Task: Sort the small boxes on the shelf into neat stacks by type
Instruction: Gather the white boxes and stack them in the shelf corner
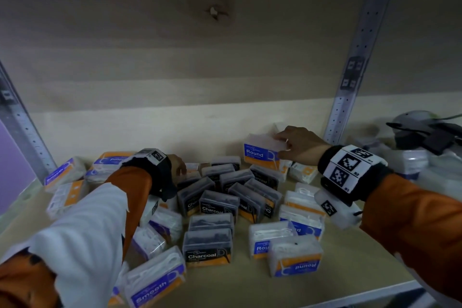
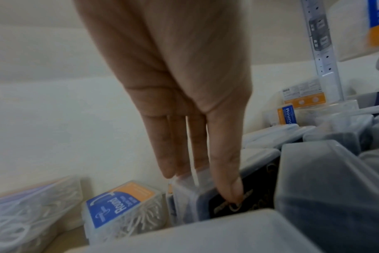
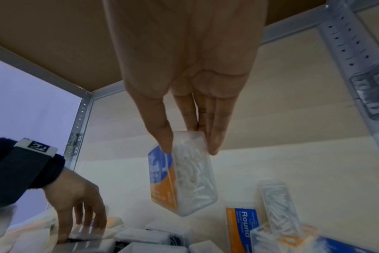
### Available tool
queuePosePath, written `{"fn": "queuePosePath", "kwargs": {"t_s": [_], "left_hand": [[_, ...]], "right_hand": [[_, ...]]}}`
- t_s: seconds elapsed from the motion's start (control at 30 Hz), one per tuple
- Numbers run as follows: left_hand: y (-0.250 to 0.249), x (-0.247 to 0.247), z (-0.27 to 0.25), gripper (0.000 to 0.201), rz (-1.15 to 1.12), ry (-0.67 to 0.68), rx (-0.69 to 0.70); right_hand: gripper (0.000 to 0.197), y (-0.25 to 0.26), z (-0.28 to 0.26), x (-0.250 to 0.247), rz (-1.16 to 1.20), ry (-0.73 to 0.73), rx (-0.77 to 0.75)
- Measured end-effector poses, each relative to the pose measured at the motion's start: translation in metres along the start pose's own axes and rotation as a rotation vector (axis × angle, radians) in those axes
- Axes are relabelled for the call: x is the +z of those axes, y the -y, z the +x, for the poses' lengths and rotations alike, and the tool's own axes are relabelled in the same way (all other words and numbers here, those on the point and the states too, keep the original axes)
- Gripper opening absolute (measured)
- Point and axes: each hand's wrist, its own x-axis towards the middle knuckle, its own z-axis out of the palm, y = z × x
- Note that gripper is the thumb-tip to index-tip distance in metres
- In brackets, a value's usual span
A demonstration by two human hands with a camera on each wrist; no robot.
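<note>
Small clear boxes lie mixed on the wooden shelf (image 1: 350, 262): black Charcoal boxes (image 1: 218, 204) in the middle, blue-and-orange Round boxes (image 1: 296, 257) at the right, purple Smooth boxes (image 1: 156, 280) at the left. My right hand (image 1: 281, 142) holds a Round box (image 1: 260, 155) above the back right of the pile, thumb and fingers pinching its top end (image 3: 184, 179). My left hand (image 1: 180, 169) reaches down at the back middle. In the left wrist view its thumb and fingers (image 2: 200, 184) pinch a Charcoal box (image 2: 218, 205) standing on edge.
A perforated metal upright (image 1: 350, 70) stands behind my right hand and another upright (image 1: 22, 127) at the left. Dark gear and a grey rounded object (image 1: 425, 130) fill the neighbouring bay. Bare shelf board shows at the front right, by the metal front edge (image 1: 362, 292).
</note>
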Motion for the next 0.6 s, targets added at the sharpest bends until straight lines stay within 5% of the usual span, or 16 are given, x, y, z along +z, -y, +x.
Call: {"fn": "queuePosePath", "kwargs": {"t_s": [0.27, 0.6], "left_hand": [[-0.030, -0.011, -0.035, 0.051, -0.005, -0.028, -0.014], [-0.119, -0.029, -0.109, 0.046, -0.092, -0.235, 0.322]], "right_hand": [[0.050, -0.020, -0.020, 0.003, 0.036, -0.057, 0.034], [0.051, -0.070, -0.080, 0.018, 0.112, -0.246, 0.135]]}}
